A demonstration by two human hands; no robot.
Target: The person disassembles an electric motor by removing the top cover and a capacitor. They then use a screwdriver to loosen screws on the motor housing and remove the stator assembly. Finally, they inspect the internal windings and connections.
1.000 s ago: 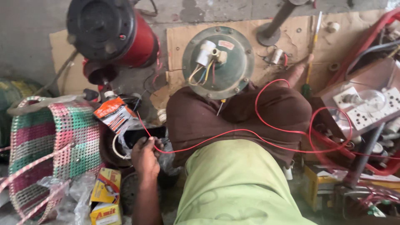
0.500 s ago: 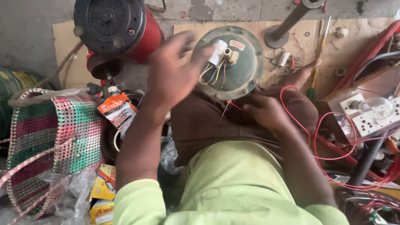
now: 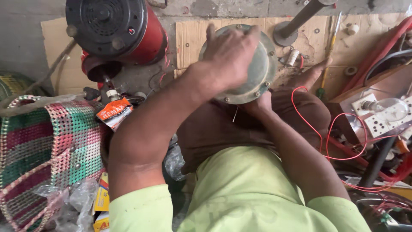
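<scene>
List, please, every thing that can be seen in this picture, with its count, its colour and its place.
round motor housing: one, grey-green, centre, on the lap
red motor: one, red and black, top left
woven basket: one, green and pink, left
glue tube: one, orange, beside the basket
cardboard sheet: one, brown, on the floor
red wire: one, thin, right
socket board: one, white, right
screwdriver: one, yellow shaft, top right
left hand: on top of the housing
right hand: under the housing's lower edge

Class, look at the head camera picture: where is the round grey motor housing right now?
The round grey motor housing sits top centre, under the left hand, right of the red motor.
</scene>
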